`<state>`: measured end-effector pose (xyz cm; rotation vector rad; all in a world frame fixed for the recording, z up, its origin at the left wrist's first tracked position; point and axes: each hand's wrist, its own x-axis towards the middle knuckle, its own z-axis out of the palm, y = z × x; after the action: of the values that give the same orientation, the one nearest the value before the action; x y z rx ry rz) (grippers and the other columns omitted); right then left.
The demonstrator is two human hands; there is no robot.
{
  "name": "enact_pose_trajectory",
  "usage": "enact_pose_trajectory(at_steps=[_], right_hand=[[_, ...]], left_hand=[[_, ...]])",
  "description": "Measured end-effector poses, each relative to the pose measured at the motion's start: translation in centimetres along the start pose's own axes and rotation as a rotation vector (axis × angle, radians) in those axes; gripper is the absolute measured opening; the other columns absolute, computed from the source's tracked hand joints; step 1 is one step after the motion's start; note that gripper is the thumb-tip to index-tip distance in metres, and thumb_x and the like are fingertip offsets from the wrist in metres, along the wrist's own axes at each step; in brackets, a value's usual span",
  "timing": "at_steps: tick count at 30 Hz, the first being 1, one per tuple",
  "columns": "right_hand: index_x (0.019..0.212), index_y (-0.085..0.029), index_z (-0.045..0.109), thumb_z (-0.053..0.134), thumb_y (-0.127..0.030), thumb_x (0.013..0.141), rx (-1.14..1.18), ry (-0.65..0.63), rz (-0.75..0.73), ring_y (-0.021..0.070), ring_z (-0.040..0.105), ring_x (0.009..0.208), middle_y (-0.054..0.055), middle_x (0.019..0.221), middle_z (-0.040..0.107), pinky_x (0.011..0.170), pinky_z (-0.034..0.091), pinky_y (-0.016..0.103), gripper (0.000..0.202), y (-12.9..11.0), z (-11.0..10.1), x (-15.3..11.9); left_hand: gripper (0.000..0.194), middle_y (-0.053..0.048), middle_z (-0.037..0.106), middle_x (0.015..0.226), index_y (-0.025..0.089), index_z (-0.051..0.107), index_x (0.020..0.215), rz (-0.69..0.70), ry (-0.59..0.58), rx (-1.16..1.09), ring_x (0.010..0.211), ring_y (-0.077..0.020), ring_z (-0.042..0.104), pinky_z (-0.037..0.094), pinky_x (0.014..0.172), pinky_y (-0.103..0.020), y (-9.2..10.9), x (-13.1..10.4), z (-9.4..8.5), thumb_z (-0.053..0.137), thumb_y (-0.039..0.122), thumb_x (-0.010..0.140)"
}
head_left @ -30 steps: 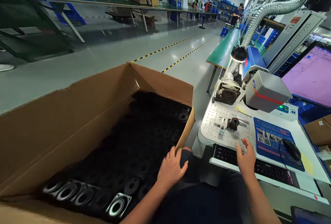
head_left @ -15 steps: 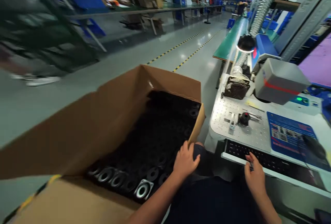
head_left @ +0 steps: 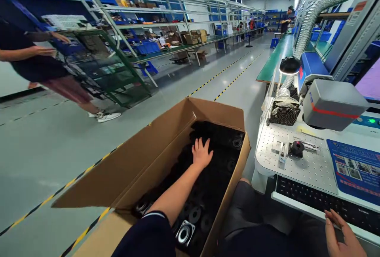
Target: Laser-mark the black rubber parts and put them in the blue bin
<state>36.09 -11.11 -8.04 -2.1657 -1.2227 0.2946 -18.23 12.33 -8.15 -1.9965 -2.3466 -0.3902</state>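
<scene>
Left hand lies spread, palm down, on the black parts deep in the box, gripping nothing yet; parts sit directly beneath it; right hand, loosely open and empty, rests far outside the box by the keyboard.

Grey floor under the cardboard box around the left hand; white perforated bench with keyboard beyond the right hand.

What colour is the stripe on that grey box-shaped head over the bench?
Red: a thin stripe across the grey head, clearest in the head view.
</scene>
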Motion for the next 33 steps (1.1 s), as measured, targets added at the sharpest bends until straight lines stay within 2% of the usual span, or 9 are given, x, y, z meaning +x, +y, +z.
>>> enact_pose_trajectory(at_steps=[2,6,10,14,20,23,27,30,33], right_hand=[[0.115,-0.029,0.071,0.055,-0.062,0.085,0.013,0.011,0.032,0.036,0.073,0.094,0.008,0.111,0.078,0.063,0.054,0.042,0.048,1.1,-0.4,-0.3],[0.115,-0.026,0.071,0.054,-0.062,0.086,0.036,0.05,0.023,0.0354,0.073,0.101,0.008,0.115,0.077,0.076,0.057,0.044,0.049,2.5,-0.7,-1.1],[0.113,-0.023,0.07,0.05,-0.065,0.091,0.054,0.107,-0.036,0.0323,0.072,0.104,0.01,0.114,0.076,0.086,0.057,0.042,0.052,3.0,-0.7,-1.7],[0.113,-0.022,0.07,0.048,-0.065,0.094,0.074,0.161,-0.1,0.0301,0.072,0.104,0.009,0.114,0.076,0.091,0.057,0.043,0.052,2.7,-0.3,-1.6],[0.112,-0.024,0.071,0.047,-0.058,0.097,0.107,0.142,-0.133,0.029,0.073,0.104,0.008,0.113,0.076,0.094,0.058,0.045,0.044,1.7,0.4,-1.0],[0.113,-0.024,0.071,0.048,-0.056,0.097,0.129,0.131,-0.133,0.029,0.072,0.106,0.008,0.115,0.075,0.095,0.059,0.046,0.042,1.3,0.5,-0.9],[0.112,-0.025,0.072,0.051,-0.053,0.096,0.177,0.135,-0.124,0.0287,0.072,0.107,0.008,0.115,0.075,0.097,0.059,0.047,0.039,0.3,0.5,-0.7],[0.113,-0.026,0.072,0.052,-0.049,0.096,0.25,0.085,-0.132,0.0278,0.071,0.109,0.008,0.118,0.074,0.096,0.059,0.045,0.035,-1.3,0.8,0.7],[0.11,-0.023,0.072,0.052,-0.044,0.095,0.359,0.078,-0.193,0.0272,0.071,0.107,0.009,0.114,0.074,0.097,0.057,0.045,0.032,-4.0,1.5,3.9]], left_hand=[[0.067,-0.022,0.027,0.163,0.021,0.037,0.155,0.023,-0.052,0.064,0.152,-0.043,0.016,0.026,0.117,-0.066,-1.0,2.3,0.1,0.055,0.025,0.091],[0.072,-0.023,0.036,0.157,0.03,0.03,0.159,0.088,-0.197,0.188,0.139,-0.0429,0.039,0.046,0.099,-0.061,-1.3,4.9,0.9,0.047,0.016,0.091],[0.074,-0.027,0.038,0.151,0.029,0.02,0.162,0.16,-0.241,0.308,0.128,-0.0422,0.047,0.047,0.093,-0.06,-1.1,6.3,0.9,0.026,0.007,0.092],[0.076,-0.024,0.048,0.141,0.031,0.027,0.161,0.266,-0.307,0.384,0.12,-0.0385,0.051,0.046,0.095,-0.058,-1.0,7.5,0.0,0.023,0.004,0.089],[0.071,-0.021,0.059,0.124,0.019,0.038,0.155,0.306,-0.435,0.38,0.105,-0.0315,0.061,0.048,0.086,-0.042,0.3,9.2,-0.8,0.024,0.002,0.088],[0.062,-0.022,0.063,0.121,0.012,0.042,0.151,0.281,-0.471,0.335,0.106,-0.0307,0.064,0.047,0.09,-0.04,1.3,10.0,-0.8,0.027,0.009,0.091],[0.057,-0.021,0.066,0.124,0.01,0.046,0.147,0.219,-0.496,0.253,0.109,-0.0305,0.067,0.05,0.089,-0.037,2.3,10.5,-1.0,0.032,0.017,0.092],[0.056,-0.018,0.069,0.124,0.012,0.05,0.144,0.17,-0.47,0.211,0.114,-0.03,0.066,0.051,0.091,-0.037,2.9,10.0,-2.0,0.038,0.021,0.09],[0.054,-0.015,0.072,0.119,0.014,0.055,0.139,0.131,-0.413,0.187,0.116,-0.0313,0.066,0.052,0.093,-0.039,3.3,8.5,-3.8,0.045,0.027,0.088]])
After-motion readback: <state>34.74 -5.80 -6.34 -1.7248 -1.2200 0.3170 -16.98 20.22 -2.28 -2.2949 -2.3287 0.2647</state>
